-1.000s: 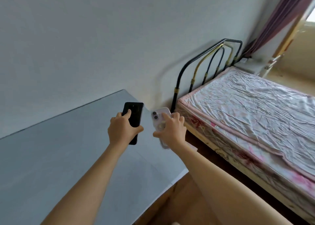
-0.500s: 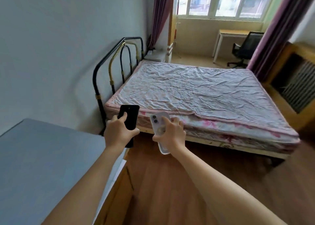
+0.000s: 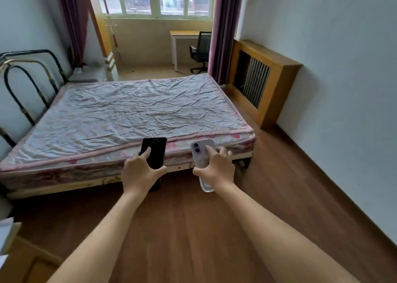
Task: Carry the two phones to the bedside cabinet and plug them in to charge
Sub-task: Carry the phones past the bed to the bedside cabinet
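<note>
With the black phone [image 3: 155, 151] clasped in the left hand [image 3: 140, 173] and the pale phone [image 3: 203, 160] in the right hand [image 3: 216, 171], both before the bed [image 3: 129, 111], a drop could be caused by the fingertip-only grips.

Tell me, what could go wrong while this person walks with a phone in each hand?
Both hands are full, so a stumble leaves nothing free. The left hand holds the black phone and the right hand the pale phone mostly by fingertips over hard wooden floor; either could slip. The bed corner lies close ahead.
</note>
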Demonstrator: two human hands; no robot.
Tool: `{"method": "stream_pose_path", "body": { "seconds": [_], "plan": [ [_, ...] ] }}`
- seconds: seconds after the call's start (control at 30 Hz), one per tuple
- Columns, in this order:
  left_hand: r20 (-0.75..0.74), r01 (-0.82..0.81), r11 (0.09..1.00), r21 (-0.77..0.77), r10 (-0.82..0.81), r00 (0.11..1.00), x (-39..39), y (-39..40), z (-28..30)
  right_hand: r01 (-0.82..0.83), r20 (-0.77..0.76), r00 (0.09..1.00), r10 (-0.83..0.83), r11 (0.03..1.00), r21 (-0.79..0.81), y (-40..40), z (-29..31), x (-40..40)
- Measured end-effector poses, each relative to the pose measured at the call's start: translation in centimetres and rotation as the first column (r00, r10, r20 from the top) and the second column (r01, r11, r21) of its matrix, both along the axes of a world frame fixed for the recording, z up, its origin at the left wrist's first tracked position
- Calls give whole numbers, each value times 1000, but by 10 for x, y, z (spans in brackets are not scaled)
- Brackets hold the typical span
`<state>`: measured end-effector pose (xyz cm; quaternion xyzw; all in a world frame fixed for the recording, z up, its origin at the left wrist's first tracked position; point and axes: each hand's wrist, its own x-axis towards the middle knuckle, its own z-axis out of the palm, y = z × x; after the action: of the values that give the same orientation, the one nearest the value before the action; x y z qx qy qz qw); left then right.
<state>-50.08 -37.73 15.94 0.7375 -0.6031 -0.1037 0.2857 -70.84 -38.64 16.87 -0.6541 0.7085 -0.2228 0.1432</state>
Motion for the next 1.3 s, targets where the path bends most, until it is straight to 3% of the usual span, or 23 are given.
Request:
{"method": "stream_pose_path", "body": {
  "seconds": [0.27, 0.63, 0.9, 1.17, 1.3],
  "plan": [
    [-44, 214, 976, 29, -213, 976, -192, -38, -4, 261, -1, 965, -261, 965, -9, 0, 2, -193],
    [-19, 433, 900, 45, -432, 902, -368, -145, -1, 471, -31, 882, -471, 882, -4, -47, -7, -348],
    [34, 532, 846, 33, -533, 846, -467, -264, 0, 547, -79, 834, -546, 837, -18, -134, -4, -438],
    [79, 564, 826, 1, -562, 823, -578, -359, -1, 611, 2, 791, -611, 791, 14, -223, -8, -554],
    [78, 536, 844, -18, -533, 842, -641, -404, -9, 572, -8, 820, -573, 820, -8, -281, -12, -624]
  ]
}}
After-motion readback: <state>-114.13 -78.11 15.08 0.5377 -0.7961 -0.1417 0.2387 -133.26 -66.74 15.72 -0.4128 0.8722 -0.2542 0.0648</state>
